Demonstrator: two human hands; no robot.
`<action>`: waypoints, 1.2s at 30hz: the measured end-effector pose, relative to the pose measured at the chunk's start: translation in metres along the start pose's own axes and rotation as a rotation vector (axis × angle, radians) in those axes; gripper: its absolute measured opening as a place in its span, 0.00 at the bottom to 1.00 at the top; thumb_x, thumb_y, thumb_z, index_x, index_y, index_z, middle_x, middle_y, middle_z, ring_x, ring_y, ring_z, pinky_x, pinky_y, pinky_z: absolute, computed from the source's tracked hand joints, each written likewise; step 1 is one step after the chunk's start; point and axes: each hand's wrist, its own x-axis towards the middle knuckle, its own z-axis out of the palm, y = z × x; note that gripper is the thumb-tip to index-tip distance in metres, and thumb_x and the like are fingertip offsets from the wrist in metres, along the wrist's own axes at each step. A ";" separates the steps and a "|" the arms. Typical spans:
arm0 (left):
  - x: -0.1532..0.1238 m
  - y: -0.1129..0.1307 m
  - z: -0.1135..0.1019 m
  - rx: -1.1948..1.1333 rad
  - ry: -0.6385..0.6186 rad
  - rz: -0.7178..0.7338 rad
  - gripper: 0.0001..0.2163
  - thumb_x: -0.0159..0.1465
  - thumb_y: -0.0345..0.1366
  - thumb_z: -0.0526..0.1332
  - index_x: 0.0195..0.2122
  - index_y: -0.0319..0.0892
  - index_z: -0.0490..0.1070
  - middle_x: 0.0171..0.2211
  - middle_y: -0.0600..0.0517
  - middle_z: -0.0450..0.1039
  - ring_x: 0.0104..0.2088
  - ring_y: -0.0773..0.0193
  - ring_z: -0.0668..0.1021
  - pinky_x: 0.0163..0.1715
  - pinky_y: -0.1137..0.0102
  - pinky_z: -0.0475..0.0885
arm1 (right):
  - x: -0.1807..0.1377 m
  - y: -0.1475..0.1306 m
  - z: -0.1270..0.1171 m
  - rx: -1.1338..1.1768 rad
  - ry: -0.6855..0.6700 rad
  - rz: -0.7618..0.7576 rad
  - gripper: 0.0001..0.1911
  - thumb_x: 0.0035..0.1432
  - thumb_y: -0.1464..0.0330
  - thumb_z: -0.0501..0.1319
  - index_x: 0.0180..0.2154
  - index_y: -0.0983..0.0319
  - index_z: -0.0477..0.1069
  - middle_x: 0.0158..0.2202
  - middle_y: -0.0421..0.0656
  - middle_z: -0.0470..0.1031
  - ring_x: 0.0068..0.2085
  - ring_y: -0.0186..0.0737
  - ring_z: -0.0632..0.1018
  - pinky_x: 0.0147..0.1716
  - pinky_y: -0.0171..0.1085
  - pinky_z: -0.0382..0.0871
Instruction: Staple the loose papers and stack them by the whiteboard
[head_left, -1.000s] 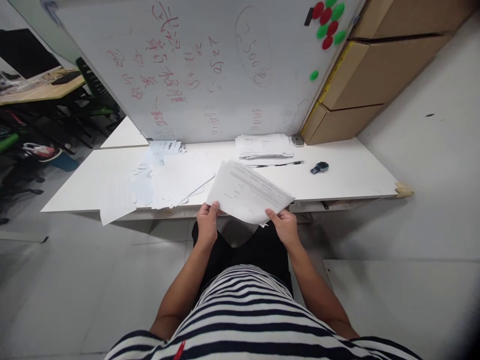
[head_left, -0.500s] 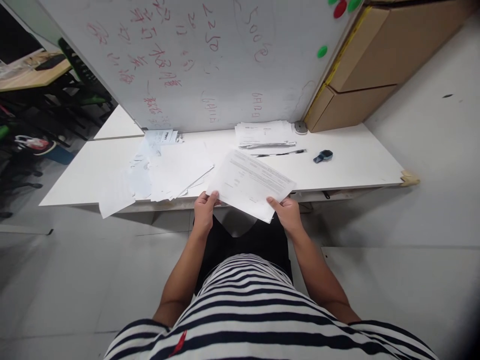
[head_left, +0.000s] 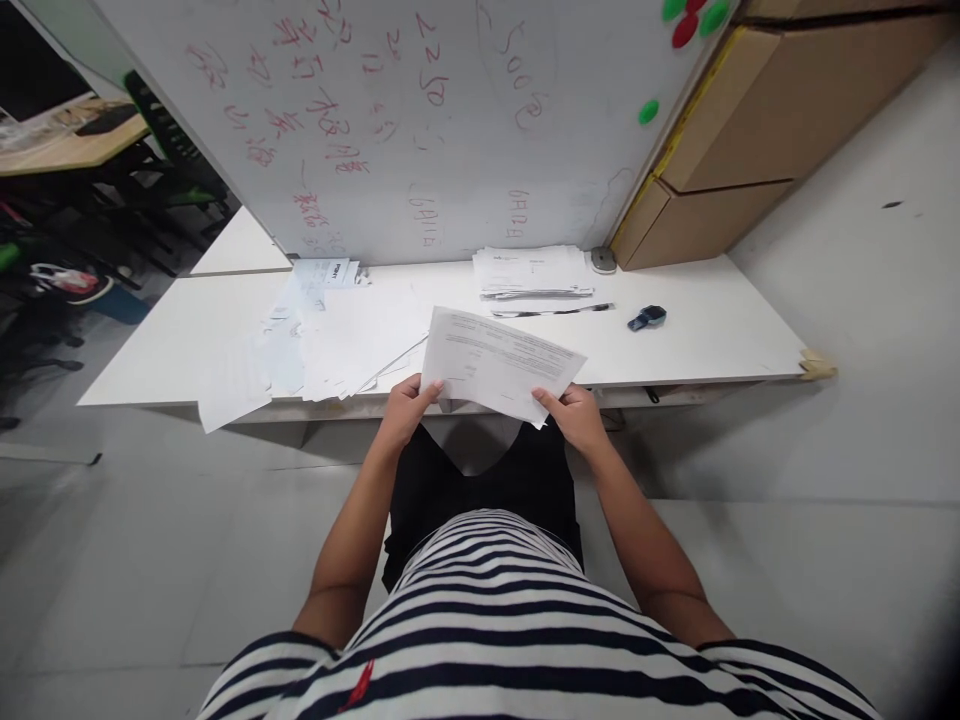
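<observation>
A printed sheet of paper (head_left: 499, 362) is held up between both hands just above the near edge of the white table (head_left: 712, 340). My left hand (head_left: 406, 412) pinches its lower left corner with the thumb on top. My right hand (head_left: 577, 417) grips the lower right edge, fingers curled under. To the left of the held sheet a loose spread of white papers (head_left: 315, 345) lies on the table, some overhanging the front edge.
A neat stack of papers (head_left: 531, 270) with a black pen (head_left: 553, 309) in front lies at the back. A small dark blue object (head_left: 647, 318) rests to the right. A whiteboard (head_left: 420, 120) with red writing stands behind; cardboard boxes (head_left: 750, 140) lean at right.
The held sheet has tilted up more upright toward me, and both hands have shifted slightly. The camera view has dipped a little.
</observation>
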 end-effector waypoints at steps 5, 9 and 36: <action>0.017 0.014 -0.010 0.164 -0.180 0.020 0.20 0.53 0.51 0.66 0.41 0.42 0.77 0.41 0.49 0.78 0.43 0.54 0.77 0.45 0.62 0.71 | 0.024 -0.017 -0.001 -0.087 -0.029 -0.039 0.24 0.50 0.52 0.64 0.41 0.63 0.77 0.41 0.48 0.80 0.42 0.52 0.79 0.42 0.48 0.73; 0.038 0.022 -0.016 0.145 -0.113 0.060 0.23 0.50 0.51 0.68 0.43 0.42 0.77 0.44 0.47 0.77 0.46 0.50 0.76 0.48 0.59 0.70 | 0.045 -0.030 0.005 -0.102 -0.049 -0.179 0.22 0.52 0.52 0.63 0.42 0.61 0.77 0.44 0.46 0.79 0.47 0.51 0.77 0.47 0.46 0.70; 0.035 -0.016 0.013 -0.058 0.013 -0.063 0.20 0.49 0.48 0.69 0.39 0.40 0.78 0.40 0.45 0.78 0.43 0.51 0.77 0.44 0.60 0.71 | 0.052 0.036 0.045 -0.049 -0.037 -0.042 0.27 0.52 0.51 0.60 0.43 0.66 0.76 0.44 0.49 0.78 0.48 0.50 0.76 0.50 0.47 0.67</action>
